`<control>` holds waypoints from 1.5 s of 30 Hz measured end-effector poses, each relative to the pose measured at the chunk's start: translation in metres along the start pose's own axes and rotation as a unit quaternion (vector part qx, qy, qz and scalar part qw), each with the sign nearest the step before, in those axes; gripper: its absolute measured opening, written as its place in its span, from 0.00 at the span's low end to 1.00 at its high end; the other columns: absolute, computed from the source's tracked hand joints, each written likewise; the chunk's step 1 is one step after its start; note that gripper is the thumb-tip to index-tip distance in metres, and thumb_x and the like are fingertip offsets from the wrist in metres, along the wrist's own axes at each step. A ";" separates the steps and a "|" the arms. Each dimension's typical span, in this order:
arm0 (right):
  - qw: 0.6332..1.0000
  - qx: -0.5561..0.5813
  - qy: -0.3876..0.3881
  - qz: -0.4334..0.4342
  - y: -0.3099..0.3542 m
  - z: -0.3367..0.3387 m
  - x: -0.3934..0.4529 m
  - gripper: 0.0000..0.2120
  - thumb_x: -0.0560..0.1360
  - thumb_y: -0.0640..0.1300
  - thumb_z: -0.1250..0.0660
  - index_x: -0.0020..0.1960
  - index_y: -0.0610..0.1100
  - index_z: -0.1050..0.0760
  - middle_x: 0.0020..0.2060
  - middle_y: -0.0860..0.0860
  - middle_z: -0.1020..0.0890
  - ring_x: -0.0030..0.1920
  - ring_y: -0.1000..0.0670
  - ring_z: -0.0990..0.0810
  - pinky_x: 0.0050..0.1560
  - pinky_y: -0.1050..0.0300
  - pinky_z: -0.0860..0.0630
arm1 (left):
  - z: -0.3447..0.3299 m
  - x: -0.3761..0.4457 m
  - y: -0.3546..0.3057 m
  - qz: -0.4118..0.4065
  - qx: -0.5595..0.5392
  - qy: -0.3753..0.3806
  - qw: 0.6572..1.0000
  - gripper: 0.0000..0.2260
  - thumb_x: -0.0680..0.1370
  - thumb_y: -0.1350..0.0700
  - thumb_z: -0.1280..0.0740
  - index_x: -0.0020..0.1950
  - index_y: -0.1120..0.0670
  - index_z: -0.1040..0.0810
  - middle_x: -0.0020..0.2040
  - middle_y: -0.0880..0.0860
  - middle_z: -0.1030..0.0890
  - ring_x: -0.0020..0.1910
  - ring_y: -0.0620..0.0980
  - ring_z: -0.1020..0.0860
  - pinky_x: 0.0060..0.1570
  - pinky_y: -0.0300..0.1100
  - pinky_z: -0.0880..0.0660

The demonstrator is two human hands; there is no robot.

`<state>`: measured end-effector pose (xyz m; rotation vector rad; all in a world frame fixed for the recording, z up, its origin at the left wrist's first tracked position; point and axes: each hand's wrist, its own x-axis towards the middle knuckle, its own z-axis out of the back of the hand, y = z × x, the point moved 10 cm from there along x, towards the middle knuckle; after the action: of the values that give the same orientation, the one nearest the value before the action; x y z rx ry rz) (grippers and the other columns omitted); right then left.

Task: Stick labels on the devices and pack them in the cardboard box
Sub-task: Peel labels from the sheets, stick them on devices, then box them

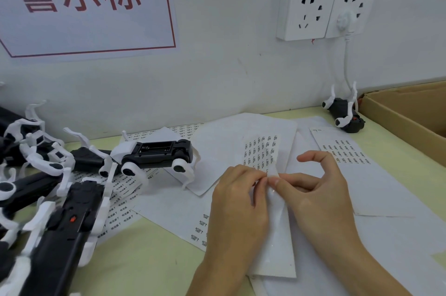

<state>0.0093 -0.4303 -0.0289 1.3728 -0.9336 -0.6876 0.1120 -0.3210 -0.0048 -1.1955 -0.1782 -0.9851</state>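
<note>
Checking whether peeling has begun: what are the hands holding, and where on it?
Both hands, left and right, pinch the label sheet at its raised middle fold, fingertips meeting there. Whether a label is lifted cannot be told.

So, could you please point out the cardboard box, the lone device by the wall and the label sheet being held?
cardboard box (395, 112): head view, near wall.
lone device (341, 108): head view, black body.
label sheet (259, 151): head view, printed upper part.

the print on the white label sheet (261, 151) is way too tiny to read. the brown cardboard box (400, 112) runs off the right edge, and the pile of black-and-white four-legged toy devices (36, 187) gets cropped on the left.
</note>
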 end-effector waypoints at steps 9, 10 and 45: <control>0.999 -0.041 0.008 0.029 0.002 0.000 -0.001 0.22 0.70 0.31 0.24 0.49 0.53 0.32 0.34 0.51 0.14 0.35 0.53 0.14 0.37 0.70 0.24 | 0.000 -0.001 -0.003 -0.025 0.036 -0.010 0.999 0.05 0.75 0.62 0.33 0.42 0.58 0.17 0.39 0.49 0.20 0.40 0.49 0.22 0.41 0.42 0.27; 0.999 -0.037 0.009 0.029 0.002 0.000 -0.001 0.22 0.70 0.31 0.25 0.49 0.52 0.32 0.33 0.51 0.14 0.35 0.53 0.14 0.37 0.70 0.24 | -0.001 -0.001 -0.004 -0.033 0.046 -0.008 0.998 0.05 0.75 0.62 0.32 0.41 0.58 0.17 0.38 0.50 0.20 0.40 0.49 0.22 0.40 0.42 0.27; 0.999 -0.045 0.009 0.028 -0.002 0.000 0.002 0.26 0.71 0.28 0.26 0.45 0.58 0.33 0.36 0.50 0.14 0.35 0.50 0.14 0.36 0.67 0.22 | 0.003 -0.001 -0.001 -0.010 0.021 -0.019 1.000 0.03 0.72 0.58 0.30 0.38 0.56 0.18 0.36 0.47 0.22 0.36 0.46 0.24 0.38 0.42 0.26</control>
<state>0.0106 -0.4317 -0.0307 1.2673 -0.9128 -0.6652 0.1115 -0.3183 -0.0036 -1.1766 -0.2392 -0.9729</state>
